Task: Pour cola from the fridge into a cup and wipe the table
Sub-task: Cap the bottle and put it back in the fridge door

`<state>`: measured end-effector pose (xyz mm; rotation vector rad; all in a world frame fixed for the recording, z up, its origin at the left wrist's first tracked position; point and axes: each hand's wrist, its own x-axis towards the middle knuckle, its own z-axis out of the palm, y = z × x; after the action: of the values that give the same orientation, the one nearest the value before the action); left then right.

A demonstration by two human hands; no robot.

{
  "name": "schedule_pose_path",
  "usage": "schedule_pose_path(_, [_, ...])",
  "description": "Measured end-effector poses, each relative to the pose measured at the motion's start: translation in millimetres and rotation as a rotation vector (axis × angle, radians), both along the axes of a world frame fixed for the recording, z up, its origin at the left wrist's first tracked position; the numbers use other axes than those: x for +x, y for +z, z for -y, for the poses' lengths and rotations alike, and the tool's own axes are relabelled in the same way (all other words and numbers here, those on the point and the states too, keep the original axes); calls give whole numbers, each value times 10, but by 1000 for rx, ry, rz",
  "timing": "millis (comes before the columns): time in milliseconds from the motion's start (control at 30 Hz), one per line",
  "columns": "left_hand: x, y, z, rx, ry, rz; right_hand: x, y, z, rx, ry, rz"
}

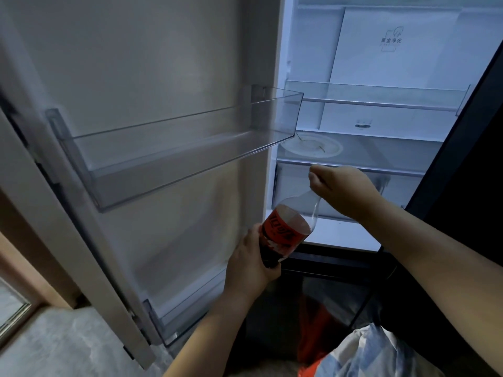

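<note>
Open fridge [381,63], its lit interior filling the upper right of the frame, with the door [136,50] swung to the left and carrying a clear door bin [177,148]; a pale plate [313,148] lies on a glass shelf at centre right. The cola bottle [283,229], red-labelled and tilted, is in front of the lower shelves at centre frame: the left hand [250,265] wraps its dark lower body, and the right hand [340,189] curls round its neck, hiding the cap. Mottled grey floor [68,344] shows at lower left, a crumpled bag [367,349] at lower right.
</note>
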<state>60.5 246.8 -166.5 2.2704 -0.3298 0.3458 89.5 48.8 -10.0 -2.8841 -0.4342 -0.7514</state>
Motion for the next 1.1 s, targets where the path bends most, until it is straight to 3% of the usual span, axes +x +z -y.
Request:
schedule_pose_path(67, [-1,-6,11,12,-2,6,70,42,-49,-43,-243,-147])
schedule_pose_path(133, [0,-10,12,-8,5,12,43,66,-99,-68,-276,-116])
schedule_pose_path(267, [-2,-47,-50,-140,-39,30,-110,55,-108,-100,271,167])
schedule_pose_path(367, [-15,-59,-70,-125,-78,51,-111,104,-5,-211,444,221])
schedule_pose_path(500, [16,-28,-84,-79,-64,30,-88,154,-14,-278,347,165])
schedule_pose_path(633, [16,-47,-89,-102,-55,12,-54,172,-215,-476,-7,129])
schedule_pose_path(733, [-7,-80,-86,-132,-60,48,-77,180,-348,-500,-136,84])
schedule_pose_path(800, [-17,-95,-98,-147,-58,73,-80,234,-360,-434,-99,54])
schedule_pose_path(967, [-23,-85,-115,-142,-91,65,-143,321,-202,-404,300,16])
schedule_pose_path(1100, [-23,-91,-103,-132,-84,65,-200,253,-180,-380,213,61])
